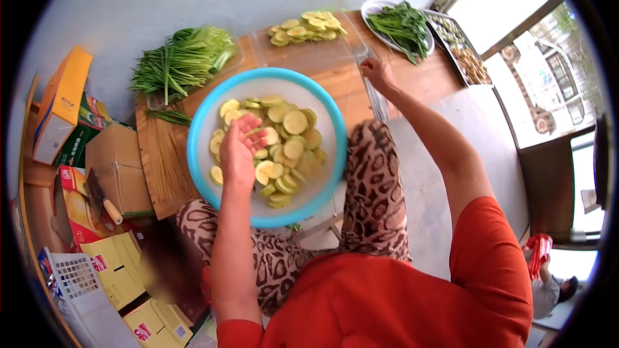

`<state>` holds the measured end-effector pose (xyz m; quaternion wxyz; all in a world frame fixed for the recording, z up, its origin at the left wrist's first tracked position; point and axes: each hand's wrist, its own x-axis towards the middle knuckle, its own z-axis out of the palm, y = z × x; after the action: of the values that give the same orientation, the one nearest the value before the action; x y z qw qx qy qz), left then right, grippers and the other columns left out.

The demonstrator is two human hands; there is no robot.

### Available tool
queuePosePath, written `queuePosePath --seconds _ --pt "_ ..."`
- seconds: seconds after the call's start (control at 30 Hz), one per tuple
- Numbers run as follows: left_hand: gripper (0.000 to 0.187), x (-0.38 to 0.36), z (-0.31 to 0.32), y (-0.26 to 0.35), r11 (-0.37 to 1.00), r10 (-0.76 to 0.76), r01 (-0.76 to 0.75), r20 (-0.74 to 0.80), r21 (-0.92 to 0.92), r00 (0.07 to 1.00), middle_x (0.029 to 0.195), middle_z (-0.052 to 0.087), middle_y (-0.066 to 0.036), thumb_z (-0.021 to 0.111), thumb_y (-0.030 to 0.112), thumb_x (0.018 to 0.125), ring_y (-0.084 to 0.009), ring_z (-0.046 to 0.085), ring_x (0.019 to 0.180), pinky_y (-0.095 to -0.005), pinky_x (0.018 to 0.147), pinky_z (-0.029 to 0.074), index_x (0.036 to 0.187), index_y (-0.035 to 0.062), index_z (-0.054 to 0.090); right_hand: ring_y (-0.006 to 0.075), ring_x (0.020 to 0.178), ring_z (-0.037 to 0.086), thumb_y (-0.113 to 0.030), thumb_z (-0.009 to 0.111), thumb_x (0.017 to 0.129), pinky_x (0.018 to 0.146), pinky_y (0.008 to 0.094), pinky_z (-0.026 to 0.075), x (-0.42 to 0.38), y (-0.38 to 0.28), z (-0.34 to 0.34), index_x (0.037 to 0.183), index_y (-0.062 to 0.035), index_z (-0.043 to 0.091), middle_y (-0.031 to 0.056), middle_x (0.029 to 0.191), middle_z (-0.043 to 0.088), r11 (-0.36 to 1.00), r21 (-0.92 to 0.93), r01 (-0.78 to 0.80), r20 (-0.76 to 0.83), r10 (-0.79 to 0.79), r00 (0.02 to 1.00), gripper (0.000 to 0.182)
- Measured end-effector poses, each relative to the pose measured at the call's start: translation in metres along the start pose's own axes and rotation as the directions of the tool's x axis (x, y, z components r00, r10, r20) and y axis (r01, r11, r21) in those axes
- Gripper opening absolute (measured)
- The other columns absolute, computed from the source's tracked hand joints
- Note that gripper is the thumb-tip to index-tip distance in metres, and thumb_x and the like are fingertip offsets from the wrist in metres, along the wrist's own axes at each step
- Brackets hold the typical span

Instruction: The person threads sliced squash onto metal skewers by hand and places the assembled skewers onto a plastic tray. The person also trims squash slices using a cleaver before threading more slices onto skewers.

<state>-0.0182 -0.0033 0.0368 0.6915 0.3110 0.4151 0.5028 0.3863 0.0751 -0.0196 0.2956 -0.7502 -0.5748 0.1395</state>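
Observation:
My left hand is over a white basin with a blue rim, its fingers loosely curled and apart. Round zucchini slices with pale green flesh fill the middle of the basin, right beside my fingers. The basin sits between my knees, against the wooden board. My right hand is closed near the corner of a clear plastic tray on the board; what its fingers hold, if anything, I cannot tell. More zucchini slices lie heaped in that tray.
Cut green stalks are piled at the back left of the wooden board. Leafy greens lie on a white plate, beside a metal tray. A knife and cartons stand left. Another person is far right.

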Motion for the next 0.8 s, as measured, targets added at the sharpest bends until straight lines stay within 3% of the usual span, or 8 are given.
queuePosePath --seconds 0.13,0.2,0.3,0.37,0.43,0.47,0.57,0.8 --pt "0.042 0.0 -0.004 -0.005 1.0 -0.018 0.017 0.023 0.007 1.0 0.105 0.06 -0.011 0.042 0.037 0.097 -0.0188 0.06 0.087 -0.0317 0.076 0.049 0.118 0.0022 0.053 0.0328 0.081 0.064 -0.029 0.058 0.078 0.071 0.0424 0.05 -0.046 0.075 -0.031 0.088 -0.0113 0.067 0.0149 0.08 0.066 0.975 -0.152 -0.163 -0.004 0.164 0.986 0.022" --pt "0.041 -0.003 -0.002 -0.004 0.999 -0.023 0.022 0.011 0.032 1.0 0.105 0.059 -0.01 0.042 0.036 0.097 -0.0187 0.06 0.087 -0.0318 0.077 0.049 0.118 0.0024 0.053 0.0321 0.084 0.064 -0.031 0.06 0.076 0.073 0.0428 0.05 -0.063 0.094 -0.039 0.086 -0.0099 0.066 0.0145 0.081 0.067 0.91 -0.275 -0.311 0.034 0.333 0.942 0.024" --pt "0.041 -0.002 -0.006 -0.008 0.998 -0.038 0.038 0.001 0.059 0.999 0.104 0.059 -0.01 0.042 0.036 0.097 -0.0186 0.06 0.087 -0.0321 0.078 0.049 0.117 0.0022 0.053 0.0315 0.086 0.064 -0.033 0.061 0.076 0.074 0.0431 0.05 -0.088 0.1 -0.036 0.086 -0.0097 0.066 0.0144 0.085 0.067 0.875 -0.32 -0.362 0.036 0.393 0.919 0.026" --pt "0.041 0.0 -0.008 -0.012 0.996 -0.043 0.043 -0.01 0.072 0.999 0.104 0.059 -0.01 0.043 0.036 0.097 -0.0186 0.06 0.086 -0.0326 0.078 0.049 0.118 0.0021 0.053 0.0309 0.079 0.064 -0.038 0.063 0.075 0.068 0.0425 0.05 -0.096 0.096 -0.026 0.081 -0.009 0.066 0.0146 0.079 0.067 0.881 -0.325 -0.344 -0.036 0.352 0.935 0.03" --pt "0.04 0.002 -0.012 -0.016 0.994 -0.046 0.048 -0.027 0.094 0.999 0.103 0.059 -0.01 0.043 0.035 0.097 -0.0185 0.06 0.086 -0.0326 0.077 0.049 0.117 0.002 0.053 0.0311 0.083 0.064 -0.039 0.063 0.074 0.069 0.0426 0.05 -0.096 0.089 -0.017 0.082 -0.0096 0.066 0.0149 0.082 0.067 0.883 -0.355 -0.307 0.012 0.333 0.943 0.03" --pt "0.04 0.003 -0.013 -0.017 0.994 -0.047 0.05 -0.028 0.099 0.999 0.103 0.059 -0.01 0.043 0.035 0.097 -0.0185 0.06 0.086 -0.0326 0.077 0.049 0.117 0.002 0.053 0.0329 0.091 0.063 -0.034 0.062 0.076 0.077 0.042 0.05 -0.097 0.075 -0.019 0.089 -0.0057 0.065 0.0164 0.093 0.067 0.881 -0.358 -0.31 0.071 0.357 0.931 0.031" --pt "0.04 0.005 -0.015 -0.02 0.992 -0.058 0.061 -0.029 0.11 0.998 0.104 0.06 -0.01 0.043 0.033 0.097 -0.0186 0.06 0.088 -0.0316 0.077 0.049 0.12 0.0016 0.051 0.0329 0.093 0.063 -0.028 0.06 0.075 0.078 0.0419 0.05 -0.096 0.066 -0.007 0.089 -0.0043 0.066 0.0175 0.094 0.066 0.88 -0.385 -0.279 0.051 0.323 0.945 0.028" --pt "0.038 0.008 -0.01 -0.023 0.988 -0.034 0.042 -0.055 0.152 0.998 0.1 0.061 -0.01 0.043 0.032 0.097 -0.0173 0.061 0.081 -0.0307 0.072 0.05 0.116 0.0013 0.054 0.0346 0.097 0.063 -0.02 0.054 0.074 0.083 0.0418 0.05 -0.082 0.073 0.004 0.094 -0.0025 0.068 0.0188 0.099 0.066 0.844 -0.365 -0.393 0.045 0.438 0.898 0.029"
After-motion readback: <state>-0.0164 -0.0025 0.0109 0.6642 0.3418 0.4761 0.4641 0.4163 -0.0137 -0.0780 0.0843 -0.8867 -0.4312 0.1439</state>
